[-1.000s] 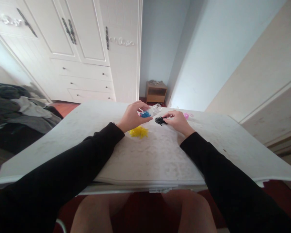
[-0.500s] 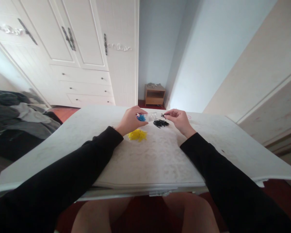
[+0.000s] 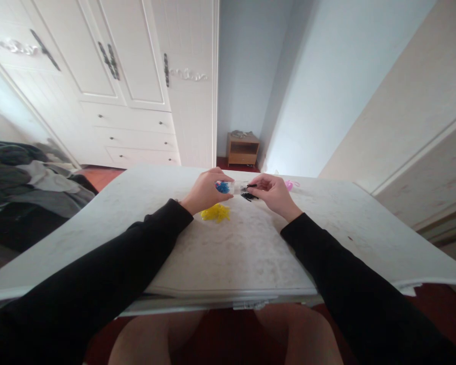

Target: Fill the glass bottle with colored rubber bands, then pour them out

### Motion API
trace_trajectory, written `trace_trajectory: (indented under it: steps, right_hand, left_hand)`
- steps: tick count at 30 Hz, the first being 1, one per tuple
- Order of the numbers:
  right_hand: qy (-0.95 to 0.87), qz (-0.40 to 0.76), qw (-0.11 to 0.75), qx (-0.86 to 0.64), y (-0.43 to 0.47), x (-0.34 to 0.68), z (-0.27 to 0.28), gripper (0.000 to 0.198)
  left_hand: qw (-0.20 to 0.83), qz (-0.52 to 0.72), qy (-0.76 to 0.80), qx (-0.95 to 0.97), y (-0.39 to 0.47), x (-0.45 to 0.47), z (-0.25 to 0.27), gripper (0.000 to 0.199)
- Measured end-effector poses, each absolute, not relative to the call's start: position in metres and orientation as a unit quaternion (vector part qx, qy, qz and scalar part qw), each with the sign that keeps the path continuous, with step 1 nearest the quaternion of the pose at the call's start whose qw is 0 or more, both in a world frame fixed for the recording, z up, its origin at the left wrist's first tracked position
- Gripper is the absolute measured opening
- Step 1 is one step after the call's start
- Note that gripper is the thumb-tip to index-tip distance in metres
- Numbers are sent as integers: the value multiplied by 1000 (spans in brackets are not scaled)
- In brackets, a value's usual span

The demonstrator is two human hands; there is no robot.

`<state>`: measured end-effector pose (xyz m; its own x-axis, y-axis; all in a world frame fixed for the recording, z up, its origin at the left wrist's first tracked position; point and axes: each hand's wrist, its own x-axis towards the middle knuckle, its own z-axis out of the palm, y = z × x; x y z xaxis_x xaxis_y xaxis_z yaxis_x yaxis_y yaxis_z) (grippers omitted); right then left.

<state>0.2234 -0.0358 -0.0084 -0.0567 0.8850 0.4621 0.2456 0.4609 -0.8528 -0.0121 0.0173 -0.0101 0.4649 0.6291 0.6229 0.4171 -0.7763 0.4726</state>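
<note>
My left hand (image 3: 204,192): fingers parted to a jar's width, clamped around one clear jar (image 3: 236,187).
My right hand (image 3: 273,193): fingers pinched together on some black strands (image 3: 252,185) at the jar's mouth.
Jar: near the bench's (image 3: 239,253) far edge; blue pieces (image 3: 223,187) at its base end; long axis roughly along that edge, mouth toward the right edge.
I also list: yellow pile (image 3: 215,213), nearer the front edge.

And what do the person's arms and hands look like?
Both arms wear long black sleeves, the left sleeve and the right sleeve, with no markings that I can see. The left hand and right hand are bare, each with slim fingers.
</note>
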Motion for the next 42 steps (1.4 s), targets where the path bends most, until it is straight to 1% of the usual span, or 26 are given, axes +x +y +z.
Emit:
trace_trajectory:
  steps: [5, 14, 20, 25, 29, 39, 42]
  right_hand:
    - [-671, 261, 552, -421, -37, 222, -8, 40]
    - [-691, 193, 581, -385, -36, 224, -10, 26]
    - [-722, 182, 540, -393, -39, 226, -5, 18]
    - [-744, 136, 505, -416, -42, 226, 0, 16]
    - [-739, 168, 495, -425, -42, 226, -2, 14]
    - [-698, 204, 538, -426, -43, 221, -5, 19]
    - [-698, 203, 550, -412, -46, 219, -3, 17]
  left_hand:
    - [127, 406, 302, 853, 16, -12, -8, 33]
    - [135, 420, 307, 843, 15, -11, -8, 34]
    - [138, 415, 315, 842, 14, -11, -7, 32]
    - [140, 413, 311, 844, 15, -11, -8, 32]
    - [141, 411, 313, 844, 14, -11, -7, 31]
    - [148, 394, 291, 859, 10, -11, -5, 30]
    - [144, 402, 290, 857, 10, -10, -5, 31]
